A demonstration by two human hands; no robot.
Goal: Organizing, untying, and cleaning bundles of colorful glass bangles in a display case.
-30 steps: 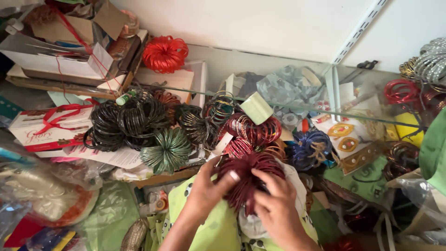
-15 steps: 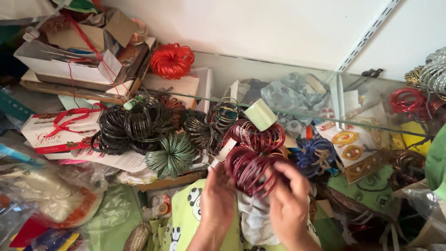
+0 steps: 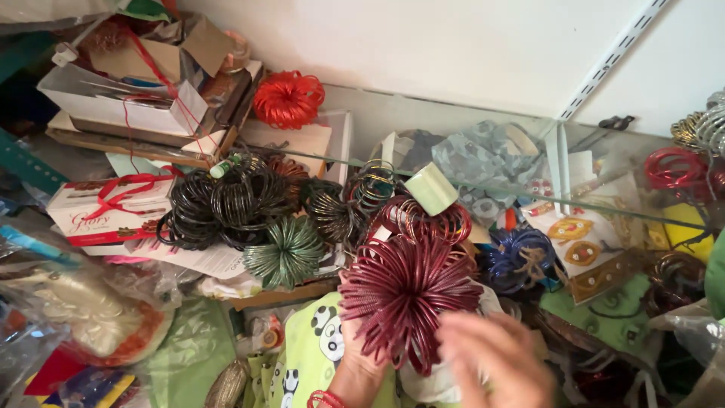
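You face a plain white wall [image 3: 453,53] under soft, even light. A white slotted metal rail [image 3: 612,57] runs diagonally across its upper right. Below the wall, a glass shelf [image 3: 604,204] spans the scene, its edge showing as a thin greenish line.

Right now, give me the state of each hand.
Left hand: closed around the fanned bundle of dark red metal bangles, holding it up from below.
Right hand: blurred, beside the bundle; grip cannot be told.
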